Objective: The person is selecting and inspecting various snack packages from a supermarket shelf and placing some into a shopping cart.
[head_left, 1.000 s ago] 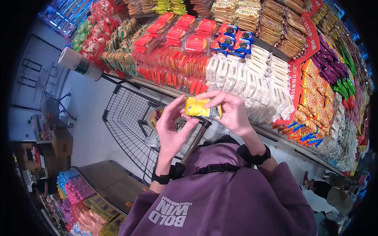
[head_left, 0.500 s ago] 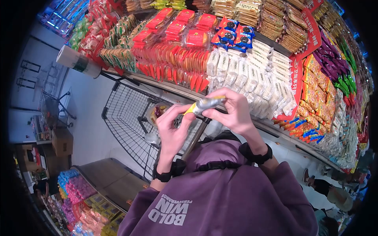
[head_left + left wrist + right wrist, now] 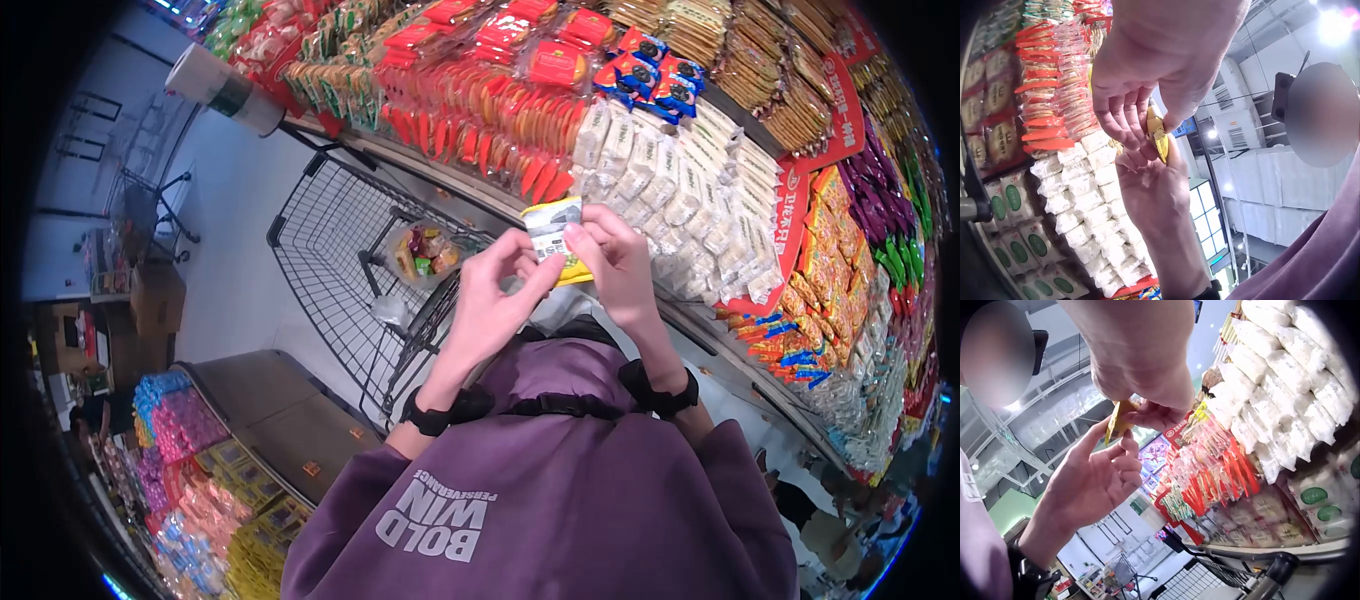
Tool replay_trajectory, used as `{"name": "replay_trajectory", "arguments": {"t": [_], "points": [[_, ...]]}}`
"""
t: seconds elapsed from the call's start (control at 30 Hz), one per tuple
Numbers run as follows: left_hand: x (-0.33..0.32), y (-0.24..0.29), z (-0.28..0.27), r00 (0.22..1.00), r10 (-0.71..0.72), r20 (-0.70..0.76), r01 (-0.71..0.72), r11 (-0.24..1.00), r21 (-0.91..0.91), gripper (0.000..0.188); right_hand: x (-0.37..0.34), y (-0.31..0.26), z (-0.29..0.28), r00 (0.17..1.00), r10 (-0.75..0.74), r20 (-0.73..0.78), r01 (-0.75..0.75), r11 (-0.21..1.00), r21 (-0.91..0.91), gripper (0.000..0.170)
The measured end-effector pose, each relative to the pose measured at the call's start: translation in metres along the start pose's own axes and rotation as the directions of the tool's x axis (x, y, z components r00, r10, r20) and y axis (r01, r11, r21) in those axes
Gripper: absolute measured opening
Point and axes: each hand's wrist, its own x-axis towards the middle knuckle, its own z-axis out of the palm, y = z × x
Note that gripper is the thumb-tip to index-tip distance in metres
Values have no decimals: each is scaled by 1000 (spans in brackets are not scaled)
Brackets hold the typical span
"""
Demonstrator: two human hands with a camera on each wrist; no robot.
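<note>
Together, left hand [image 3: 490, 312] and right hand [image 3: 622, 272] pinch a yellow packet [image 3: 545, 236] between their fingers [image 3: 603, 217], seemingly light, pliable, best held by its edges.

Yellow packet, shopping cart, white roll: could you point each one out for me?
Yellow packet [image 3: 546, 218]: head view, on its pale, greyish end above the fingers.
Shopping cart [image 3: 335, 262]: head view, on its wire mesh.
White roll [image 3: 226, 90]: head view, on its side.
</note>
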Motion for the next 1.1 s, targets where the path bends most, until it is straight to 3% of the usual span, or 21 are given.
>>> {"name": "replay_trajectory", "arguments": {"t": [0.1,0.2,0.27,0.33,0.4,0.47,0.53,0.57,0.67,0.7,0.83,0.93,1.0,1.07,1.1], "points": [[-9,-8,10,988,-134,72,146,967,-209,21,-3,18,-8,997,76,-21,-78,991,-104,24],[-16,-34,-4,934,-289,211,322,935,-148,25,-4,54,-11,997,71,-25,-74,990,-122,36],[-22,-47,-10,935,-327,139,349,918,-187,22,-3,85,-15,996,93,-15,-94,992,-88,40],[-27,-51,-30,902,-406,148,428,885,-181,24,-1,92,-5,963,270,8,-264,947,-183,46],[-33,-79,-53,897,-438,60,442,889,-121,25,5,121,0,966,219,141,-160,925,-344,39],[-39,-106,-79,866,-500,-20,493,859,-136,23,12,139,10,961,28,274,118,858,-500,27],[-42,-131,-100,798,-591,-116,573,804,-156,22,18,162,20,897,-142,419,383,723,-576,23],[-44,-152,-109,777,-611,-154,593,792,-149,24,20,170,25,887,-99,452,374,727,-575,20],[-43,-200,-140,665,-727,-169,648,675,-353,29,17,196,34,845,99,525,429,458,-779,20],[-41,-219,-151,648,-753,-118,632,617,-468,30,16,187,39,846,181,502,383,449,-807,20],[-15,-265,-167,570,-821,-48,573,438,-692,28,18,188,41,871,179,458,350,430,-832,21],[14,-321,-181,515,-854,-78,521,384,-762,24,15,190,42,889,174,423,323,415,-851,22],[36,-347,-189,544,-835,-89,574,447,-687,26,16,188,43,898,191,397,295,408,-864,22],[59,-348,-187,465,-869,-171,580,445,-683,23,18,183,44,895,239,376,264,396,-880,21],[71,-348,-186,423,-884,-198,649,448,-614,27,18,185,44,898,238,370,259,392,-883,21]]}}
